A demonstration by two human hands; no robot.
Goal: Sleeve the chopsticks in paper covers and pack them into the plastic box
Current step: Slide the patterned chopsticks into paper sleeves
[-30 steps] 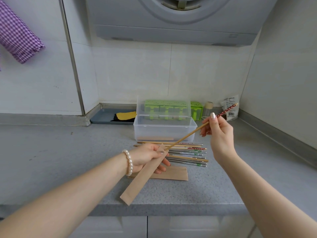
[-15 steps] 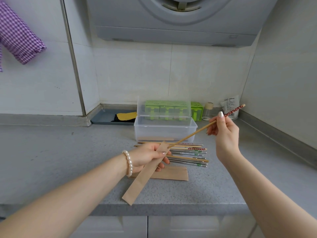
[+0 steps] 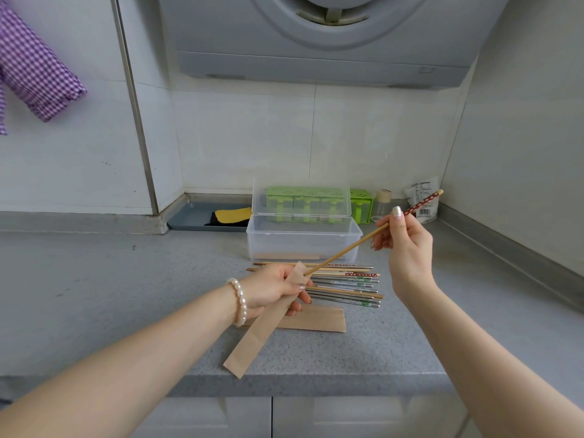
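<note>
Bamboo chopstick (image 3: pixel 347 250) is pinched by the right hand (image 3: pixel 407 245) — its tip slanted down-left at the paper cover (image 3: pixel 268 314) gripped by the left hand (image 3: pixel 271 289).

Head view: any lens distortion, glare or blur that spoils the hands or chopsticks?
Head view: wide-angle bending bows the wall strip and stretches the forearms; light is soft and even, without harsh glare; left hand, paper cover, right hand and held chopstick read sharp.
</note>
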